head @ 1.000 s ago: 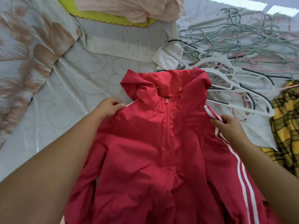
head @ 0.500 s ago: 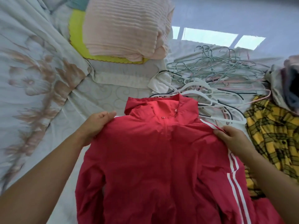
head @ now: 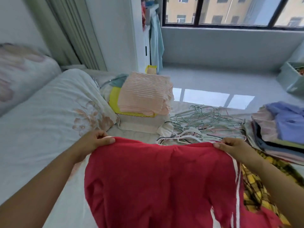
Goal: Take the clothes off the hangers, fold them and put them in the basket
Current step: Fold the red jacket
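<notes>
Gripping one shoulder, the left hand (head: 96, 142) holds the red jacket (head: 158, 178) raised in the air, collar now turned out of sight, while the right hand (head: 233, 147) pinches the other shoulder: hanger-free, likely about to be folded.

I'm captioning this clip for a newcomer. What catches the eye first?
A red jacket fills the lower middle, gripped at its top edge by the left hand and the right hand. Behind it a tangle of hangers lies on the bed, with folded pink cloth to their left.
</notes>
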